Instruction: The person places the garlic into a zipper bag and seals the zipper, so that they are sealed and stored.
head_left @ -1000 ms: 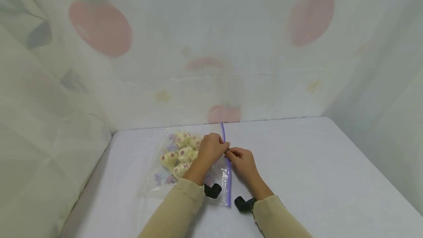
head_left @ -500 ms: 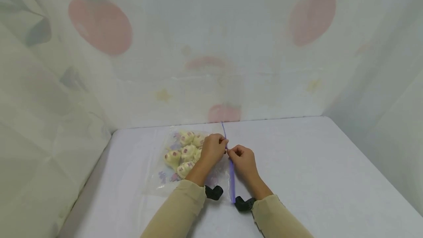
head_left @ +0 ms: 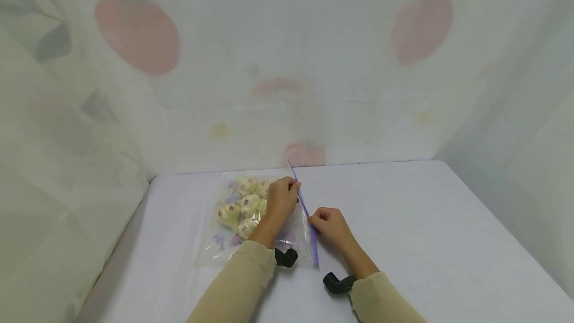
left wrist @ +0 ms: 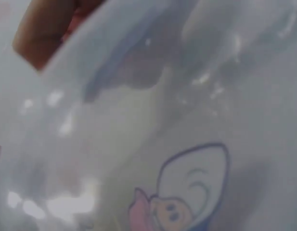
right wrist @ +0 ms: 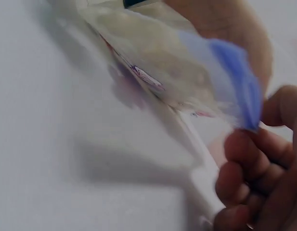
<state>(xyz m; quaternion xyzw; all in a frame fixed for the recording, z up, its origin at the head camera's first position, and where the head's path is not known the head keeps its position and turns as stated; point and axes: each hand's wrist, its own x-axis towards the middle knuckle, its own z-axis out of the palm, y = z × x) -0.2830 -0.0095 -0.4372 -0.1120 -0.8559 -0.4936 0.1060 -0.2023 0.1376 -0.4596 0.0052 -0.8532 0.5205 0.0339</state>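
Observation:
A clear zip bag [head_left: 210, 250] with cartoon prints lies on the table, its purple zip strip [head_left: 314, 248] along the right side. Inside are several pale bulbs with purple marks that look like garlic [head_left: 228, 215]. My left hand [head_left: 281, 197] reaches across the bag and pinches the strip toward its far end. Lower down, my right hand [head_left: 332, 224] pinches the same strip between thumb and forefinger. In the right wrist view the blue-purple strip [right wrist: 242, 77] rises to my right fingertips [right wrist: 239, 144]. Bag film with a cartoon figure [left wrist: 191, 192] fills the left wrist view.
The white table [head_left: 426, 233] runs back to a fabric curtain [head_left: 358, 74] printed with fruit. More curtain [head_left: 58, 163] hangs at the left. A black camera mount [head_left: 338, 283] sits on the right wrist, another [head_left: 287, 258] on the left.
My hands have drawn apart along the strip: the left went farther back and a little left, the right nearer. The strip's far end has swung left, so it now slants.

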